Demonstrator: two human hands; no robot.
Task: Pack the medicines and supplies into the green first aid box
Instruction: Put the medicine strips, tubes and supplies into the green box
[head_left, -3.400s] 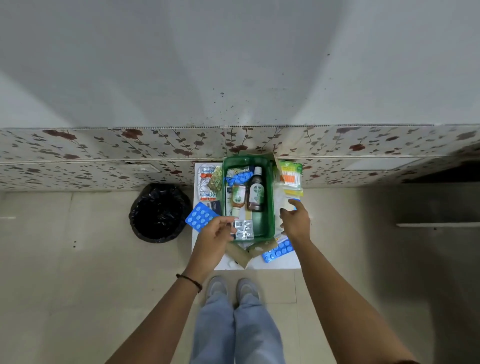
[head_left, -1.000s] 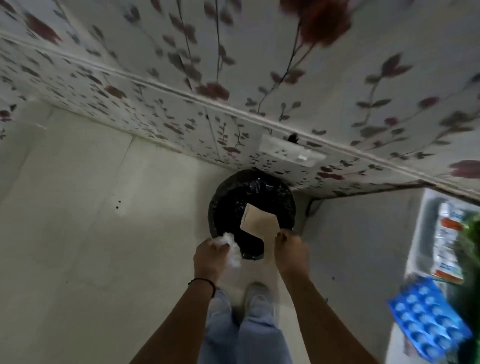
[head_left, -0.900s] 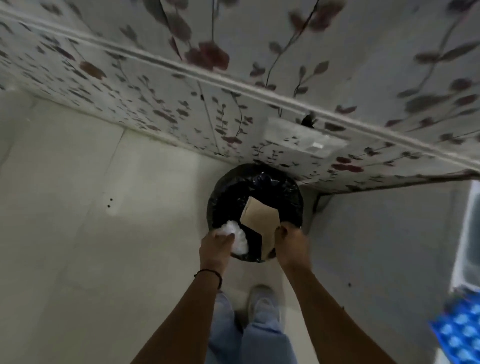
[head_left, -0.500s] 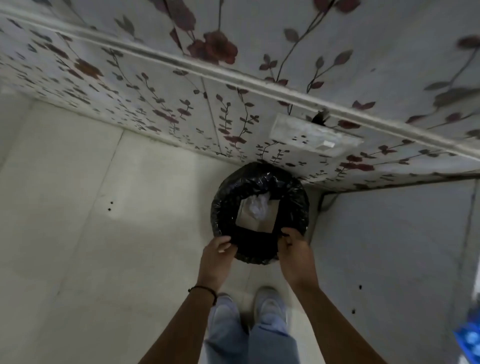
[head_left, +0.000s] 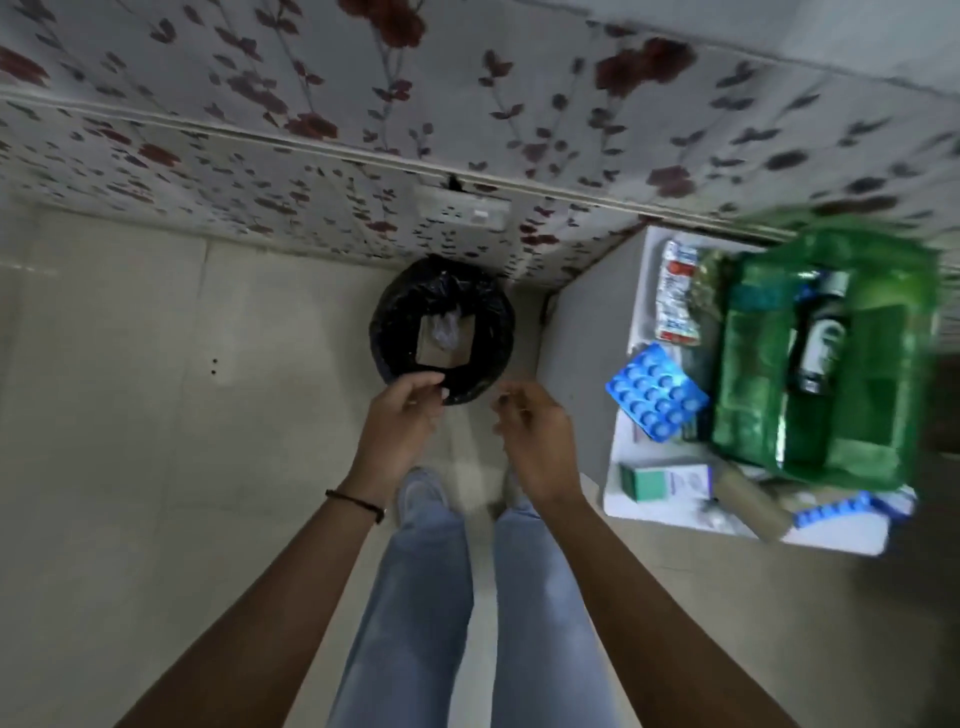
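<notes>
Hands, left hand (head_left: 402, 415) and right hand (head_left: 535, 434), hung loose and empty; green first aid box (head_left: 815, 364) looked part-filled; blue blister pack (head_left: 655, 392) and small carton (head_left: 665, 482) lay outside.

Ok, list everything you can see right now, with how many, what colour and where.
bin: one, black liner, on the floor by the wall
cardboard piece: one, brown, inside the bin
clear wrapper: one, crumpled, on the cardboard
low table: one, white, right of the bin
first aid box: one, green, on the table
bottle: one, dark, lying in the box
blister pack: one, blue, left of the box
tablet strip: one, white and red, far left of the table
small carton: one, green and white, table's near edge
bandage roll: one, tan, near edge
second blister pack: one, blue, near edge, blurred
hands: left hand and right hand, both empty, open, near the bin
</notes>
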